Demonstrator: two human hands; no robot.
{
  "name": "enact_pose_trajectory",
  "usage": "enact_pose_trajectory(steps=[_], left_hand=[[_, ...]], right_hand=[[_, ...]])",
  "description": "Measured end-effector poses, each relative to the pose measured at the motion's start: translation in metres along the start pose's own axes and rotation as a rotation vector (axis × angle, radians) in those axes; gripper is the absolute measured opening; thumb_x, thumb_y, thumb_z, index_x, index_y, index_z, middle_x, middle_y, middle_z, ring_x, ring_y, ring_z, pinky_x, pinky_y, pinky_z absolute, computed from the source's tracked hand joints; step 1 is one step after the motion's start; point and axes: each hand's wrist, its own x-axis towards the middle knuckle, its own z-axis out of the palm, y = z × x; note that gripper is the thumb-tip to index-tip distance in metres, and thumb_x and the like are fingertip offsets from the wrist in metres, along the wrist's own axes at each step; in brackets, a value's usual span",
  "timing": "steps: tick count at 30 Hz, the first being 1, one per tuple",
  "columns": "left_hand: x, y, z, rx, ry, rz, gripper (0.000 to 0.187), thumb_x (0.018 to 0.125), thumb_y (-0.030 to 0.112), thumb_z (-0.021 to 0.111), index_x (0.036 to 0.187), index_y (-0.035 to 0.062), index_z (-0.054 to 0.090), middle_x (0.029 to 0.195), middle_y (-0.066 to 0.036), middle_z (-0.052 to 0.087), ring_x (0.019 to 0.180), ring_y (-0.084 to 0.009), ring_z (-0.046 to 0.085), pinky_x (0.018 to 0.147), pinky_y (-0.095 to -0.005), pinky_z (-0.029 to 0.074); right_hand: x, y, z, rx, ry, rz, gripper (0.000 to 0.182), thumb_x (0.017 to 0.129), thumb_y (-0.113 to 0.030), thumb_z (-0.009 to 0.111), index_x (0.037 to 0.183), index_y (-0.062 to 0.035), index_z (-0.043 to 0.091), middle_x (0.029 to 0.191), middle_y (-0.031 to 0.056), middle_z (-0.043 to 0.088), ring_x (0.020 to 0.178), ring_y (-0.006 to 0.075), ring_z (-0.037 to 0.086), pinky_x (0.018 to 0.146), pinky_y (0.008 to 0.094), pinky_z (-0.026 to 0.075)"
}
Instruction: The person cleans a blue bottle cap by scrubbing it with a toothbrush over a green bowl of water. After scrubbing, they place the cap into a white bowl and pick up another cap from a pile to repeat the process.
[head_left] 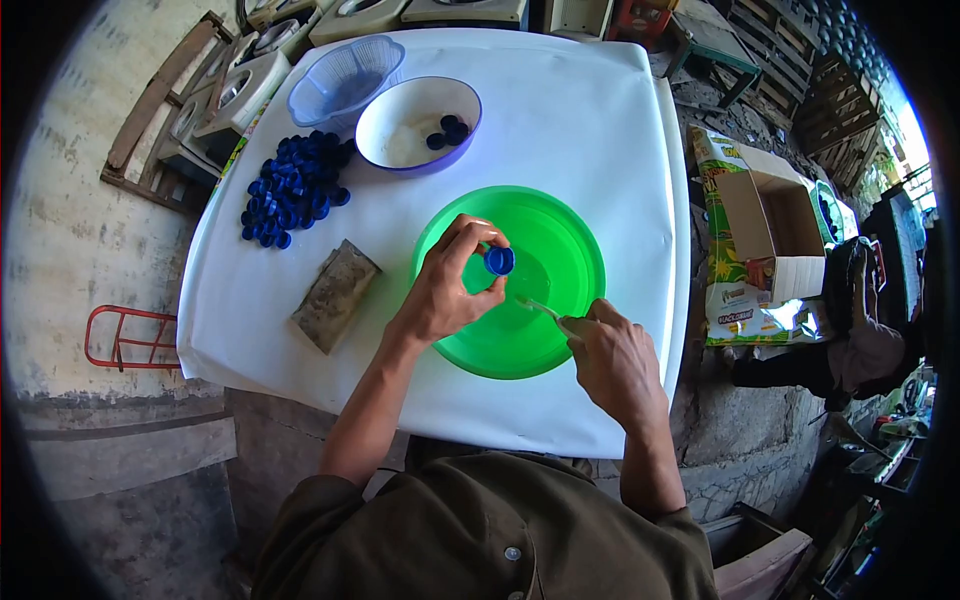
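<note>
Between the thumb and fingers of my left hand (447, 285) is a blue bottle cap (499, 261), its hollow side facing me. My right hand (617, 362) grips a toothbrush (543, 308) with a pale handle, its bristle end pointing at the cap but apart from it. Both hands are over a bright green basin (480, 360) that seems to hold some water. To the left lies a heap of blue bottle caps (295, 190). A white bowl with a purple outside (385, 135) has several dark blue caps inside.
A pale blue plastic basket (345, 80) stands at the back left of the white-covered table (580, 110). A worn grey-brown block (336, 297) lies left of the basin. Right of the table are an open cardboard box (770, 225) and another person (850, 365).
</note>
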Motion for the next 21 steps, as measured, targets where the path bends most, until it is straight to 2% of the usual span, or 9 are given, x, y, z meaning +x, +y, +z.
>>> enact_pose_trajectory(steps=[4,7,10,13,16,19,21], left_hand=[[0.003,0.003,-0.002,0.086,0.055,0.180,0.040,0.072,-0.007,0.071,0.108,0.0036,0.056,0.106,-0.011,0.054,0.101,-0.0266,0.061,0.081,-0.0373,0.055],[0.008,0.023,-0.010,0.193,-0.020,0.113,0.040,0.073,-0.006,0.071,0.109,0.0032,0.056,0.105,-0.012,0.055,0.097,-0.0249,0.062,0.079,-0.0372,0.055],[0.010,0.029,-0.017,0.239,-0.218,-0.172,0.039,0.075,-0.003,0.073,0.110,0.0025,0.057,0.102,-0.011,0.056,0.089,-0.0241,0.063,0.077,-0.0370,0.054],[0.007,0.021,-0.023,0.245,-0.375,-0.218,0.039,0.077,0.000,0.073,0.113,0.0018,0.057,0.097,-0.010,0.058,0.082,-0.0217,0.063,0.076,-0.0352,0.054],[0.009,0.019,-0.029,0.184,-0.447,-0.268,0.039,0.081,0.003,0.074,0.116,0.0027,0.058,0.093,-0.009,0.060,0.077,-0.0178,0.061,0.073,-0.0325,0.053],[0.007,0.012,-0.025,-0.018,-0.253,-0.275,0.034,0.088,0.012,0.073,0.118,0.0015,0.059,0.090,-0.005,0.060,0.075,-0.0131,0.057,0.071,-0.0290,0.050],[0.002,0.007,-0.018,-0.323,-0.101,-0.376,0.031,0.094,0.017,0.069,0.118,0.0002,0.059,0.090,-0.003,0.058,0.076,-0.0117,0.055,0.071,-0.0270,0.049]], right_hand=[[-0.003,0.008,-0.002,0.152,0.063,-0.010,0.029,0.082,-0.003,0.072,0.110,-0.0054,0.074,0.088,0.0140,0.063,0.073,0.0310,0.063,0.071,0.0421,0.050],[-0.007,0.012,-0.008,0.194,0.111,0.046,0.029,0.081,-0.002,0.073,0.110,-0.0052,0.075,0.085,0.0133,0.063,0.070,0.0290,0.062,0.070,0.0398,0.049],[-0.011,0.018,-0.012,0.228,0.096,0.091,0.028,0.083,-0.003,0.070,0.110,-0.0063,0.075,0.091,0.0138,0.063,0.071,0.0311,0.062,0.068,0.0431,0.048],[-0.013,0.021,-0.012,0.284,0.127,0.112,0.027,0.083,-0.003,0.072,0.110,-0.0047,0.074,0.087,0.0135,0.063,0.068,0.0289,0.061,0.067,0.0423,0.047],[-0.015,0.020,-0.012,0.355,0.169,0.112,0.026,0.084,-0.002,0.072,0.110,-0.0039,0.074,0.087,0.0136,0.064,0.066,0.0273,0.061,0.064,0.0406,0.048],[-0.016,0.018,-0.011,0.462,0.205,0.078,0.027,0.084,-0.001,0.071,0.111,-0.0029,0.073,0.088,0.0141,0.066,0.063,0.0260,0.062,0.060,0.0389,0.048],[-0.016,0.017,-0.007,0.522,0.230,0.059,0.029,0.085,0.000,0.071,0.114,-0.0024,0.071,0.087,0.0144,0.067,0.062,0.0255,0.062,0.058,0.0381,0.048]])
